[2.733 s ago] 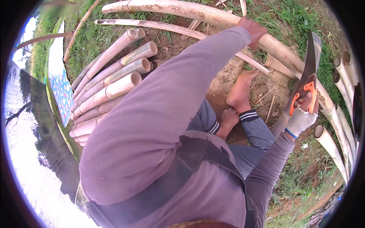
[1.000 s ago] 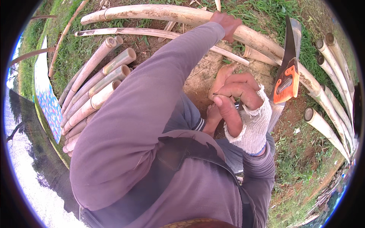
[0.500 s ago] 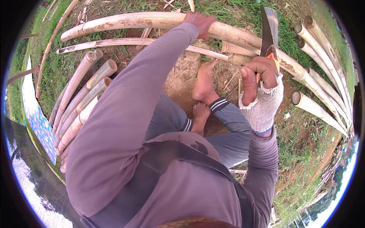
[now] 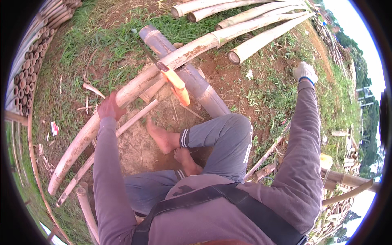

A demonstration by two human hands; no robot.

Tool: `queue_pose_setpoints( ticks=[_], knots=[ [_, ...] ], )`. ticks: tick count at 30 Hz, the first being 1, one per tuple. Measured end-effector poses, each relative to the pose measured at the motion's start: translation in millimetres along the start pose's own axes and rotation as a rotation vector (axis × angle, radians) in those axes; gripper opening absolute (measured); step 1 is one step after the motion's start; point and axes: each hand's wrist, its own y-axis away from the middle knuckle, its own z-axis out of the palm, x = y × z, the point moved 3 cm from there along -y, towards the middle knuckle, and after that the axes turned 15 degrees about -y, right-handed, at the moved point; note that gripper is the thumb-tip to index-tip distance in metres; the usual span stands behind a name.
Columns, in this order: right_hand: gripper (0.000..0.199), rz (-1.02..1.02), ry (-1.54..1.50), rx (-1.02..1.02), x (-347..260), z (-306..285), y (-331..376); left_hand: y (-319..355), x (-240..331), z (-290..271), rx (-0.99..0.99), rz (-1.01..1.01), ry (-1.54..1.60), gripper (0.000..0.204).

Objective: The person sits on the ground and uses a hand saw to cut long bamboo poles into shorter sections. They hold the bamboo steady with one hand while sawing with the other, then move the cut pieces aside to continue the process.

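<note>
Saw [image 4: 173,79] now lies across the bamboo pole [image 4: 134,87], released from the gloved right hand [image 4: 305,72], which has swung out empty, loosely curled. Left hand [image 4: 109,108] stays pressed flat on the pole.

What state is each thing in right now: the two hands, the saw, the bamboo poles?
left hand: bare, resting on the long bamboo pole, holding nothing else.
right hand: gloved, stretched out to the side, empty.
saw: orange handle, lying unheld across the poles.
long bamboo pole: lying on the ground, pale, uncut where visible.
dark bamboo pole: lying under the long one, crossing it.
bamboo stack: piled, cut ends showing.
</note>
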Motion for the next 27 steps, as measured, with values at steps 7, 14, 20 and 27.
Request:
queue_pose_setpoints(
  ticks=[7,14,20,27],
  knots=[
    [0.04,0.378,-0.106,0.051,167,99,157,0,-1,-3,-0.046,-0.048,-0.092,0.094],
    [0.042,0.08,-0.254,0.08,86,137,183,-3,-10,8,-0.007,-0.038,-0.084,0.096],
    [0.056,-0.703,-1.178,-0.264,-168,104,268,0,-2,-10,-0.103,-0.042,-0.095,0.09],
    [0.04,-0.62,-1.44,-0.349,-330,109,331,3,-5,-6,-0.05,-0.028,-0.043,0.077]
  ],
)
